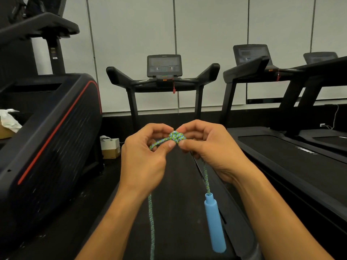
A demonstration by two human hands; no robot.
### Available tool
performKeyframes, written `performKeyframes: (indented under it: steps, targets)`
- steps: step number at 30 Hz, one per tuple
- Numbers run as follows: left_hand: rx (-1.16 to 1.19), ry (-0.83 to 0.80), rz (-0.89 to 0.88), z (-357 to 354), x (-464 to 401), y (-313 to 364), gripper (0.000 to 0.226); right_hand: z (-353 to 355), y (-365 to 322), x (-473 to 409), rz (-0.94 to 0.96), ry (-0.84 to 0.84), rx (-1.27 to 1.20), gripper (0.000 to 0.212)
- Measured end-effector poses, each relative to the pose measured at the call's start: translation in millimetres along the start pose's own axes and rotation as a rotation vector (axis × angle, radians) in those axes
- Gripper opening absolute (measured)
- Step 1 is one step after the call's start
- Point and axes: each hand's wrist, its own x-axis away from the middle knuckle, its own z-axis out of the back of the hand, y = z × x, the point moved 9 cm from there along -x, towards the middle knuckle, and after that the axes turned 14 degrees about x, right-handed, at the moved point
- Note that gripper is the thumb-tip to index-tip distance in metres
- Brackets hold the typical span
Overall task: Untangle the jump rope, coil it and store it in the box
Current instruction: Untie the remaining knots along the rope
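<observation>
now both hands point(176, 147) pinch rope knot point(176, 137).

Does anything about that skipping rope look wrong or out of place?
Yes. The jump rope has a tight knot bunched between the left hand and right hand, which both pinch it. Its blue handle dangles below instead of lying coiled.

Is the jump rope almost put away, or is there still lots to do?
Still lots to do. Nothing looks finished yet. The left hand and right hand are both pinching a tight knot in the blue-green jump rope, so untangling is under way. One blue handle dangles below the right hand. After the knot comes out, the rope must be coiled and stored; no coil shows yet.
</observation>
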Motion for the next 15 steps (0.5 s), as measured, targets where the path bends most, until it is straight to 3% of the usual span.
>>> performKeyframes:
  steps: [5,15]
  targets:
    - [0.000,0.005,-0.002,-0.9,0.1,-5.1,0.036,3.3,-3.8,0.0,0.044,0.041,0.061,0.024]
    - [0.001,-0.036,0.090,-5.5,2.0,-12.1,0.017,8.8,-12.0,1.1,0.132,0.153,0.262,0.022]
